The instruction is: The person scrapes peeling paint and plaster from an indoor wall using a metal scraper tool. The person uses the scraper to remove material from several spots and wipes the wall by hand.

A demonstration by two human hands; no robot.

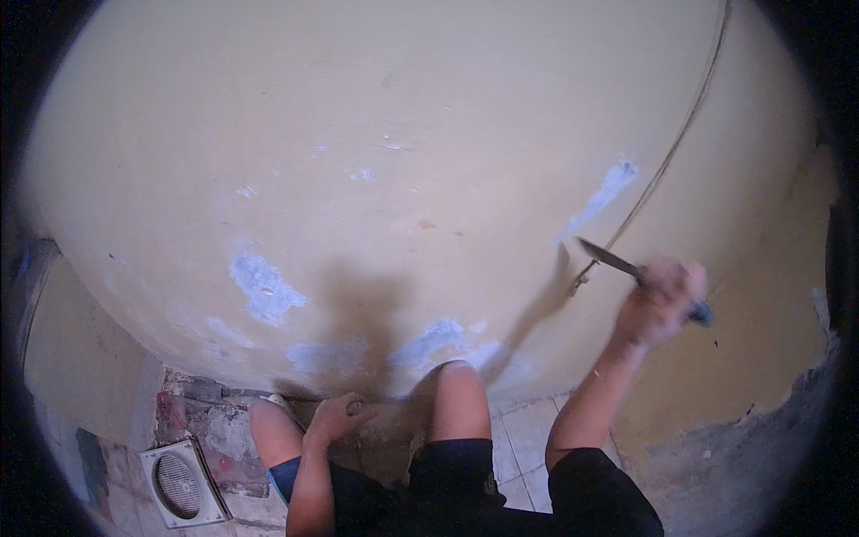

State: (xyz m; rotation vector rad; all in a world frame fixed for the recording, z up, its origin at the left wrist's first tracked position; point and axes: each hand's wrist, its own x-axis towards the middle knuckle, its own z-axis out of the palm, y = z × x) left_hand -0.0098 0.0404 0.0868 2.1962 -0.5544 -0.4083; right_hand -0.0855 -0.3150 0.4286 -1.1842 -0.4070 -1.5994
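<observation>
My right hand (661,302) grips the dark handle of a bladed hand tool (609,258); whether it is a knife or a scraper I cannot tell. Its blade points up and left, the tip close to the lower end of a long whitish patch (600,198) on the beige painted wall (429,194). Blur on the fingers hides detail. Down by my left knee, my left hand (339,416) holds nothing, its fingers loosely bent and apart. Around both knees, the lower wall shows more bare whitish patches, one at the left (266,287) and another above my right knee (433,341).
A thin cable (684,131) runs down the wall on the right to a loose end near the blade. A square vent cover with a round grille (184,482) rests at the lower left. Pale floor tiles (520,440) lie below, and the right wall has rough grey plaster (728,463).
</observation>
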